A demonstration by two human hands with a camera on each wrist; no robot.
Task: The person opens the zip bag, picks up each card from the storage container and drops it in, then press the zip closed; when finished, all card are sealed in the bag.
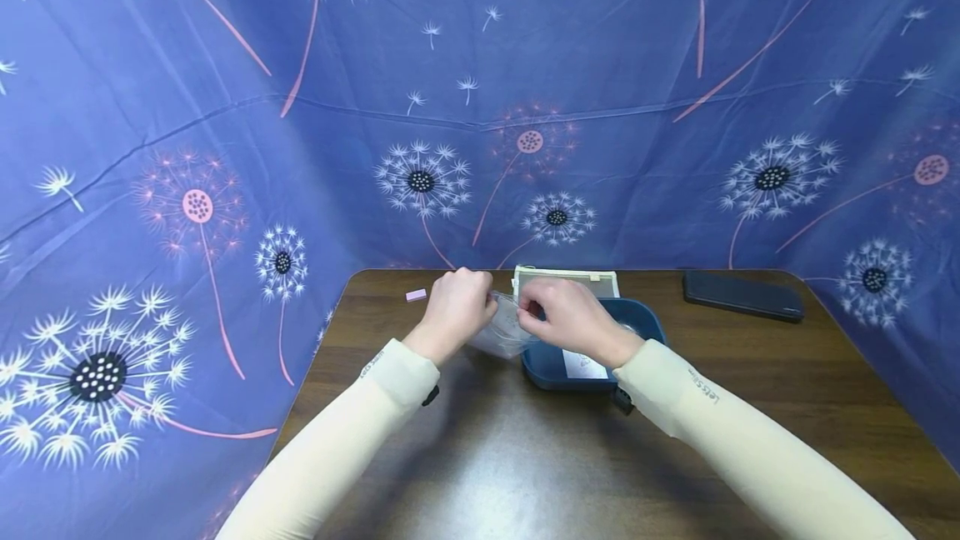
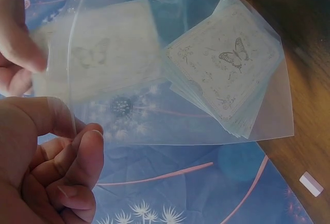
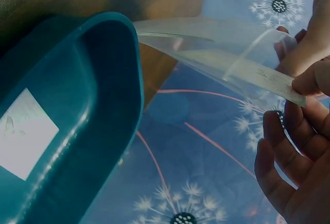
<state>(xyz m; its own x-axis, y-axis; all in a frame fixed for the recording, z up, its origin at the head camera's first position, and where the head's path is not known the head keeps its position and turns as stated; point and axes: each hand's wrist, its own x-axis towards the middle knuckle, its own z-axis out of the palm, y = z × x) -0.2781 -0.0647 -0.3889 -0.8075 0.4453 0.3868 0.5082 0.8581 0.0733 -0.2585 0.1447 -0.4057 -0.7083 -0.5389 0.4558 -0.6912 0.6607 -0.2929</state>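
My left hand point(image 1: 455, 307) pinches the edge of a clear plastic bag point(image 2: 206, 136) near its mouth. Inside the bag's far end lies a stack of square paper sheets point(image 2: 227, 69) printed with a butterfly. My right hand point(image 1: 573, 315) pinches the end of another pale butterfly-printed sheet point(image 3: 263, 77) between thumb and fingers, most of it within the bag. Beneath and beside the right hand stands a blue-green tub point(image 1: 547, 377), with a white printed paper point(image 3: 26, 136) lying in it.
Behind the tub lies a pale-edged zip pouch point(image 1: 566, 274). A black case point(image 1: 742, 296) is at the table's back right. At the back left sits a small pink-and-white block point(image 1: 416, 295). Patterned blue cloth point(image 1: 637, 148) hangs round the wooden table point(image 1: 480, 473).
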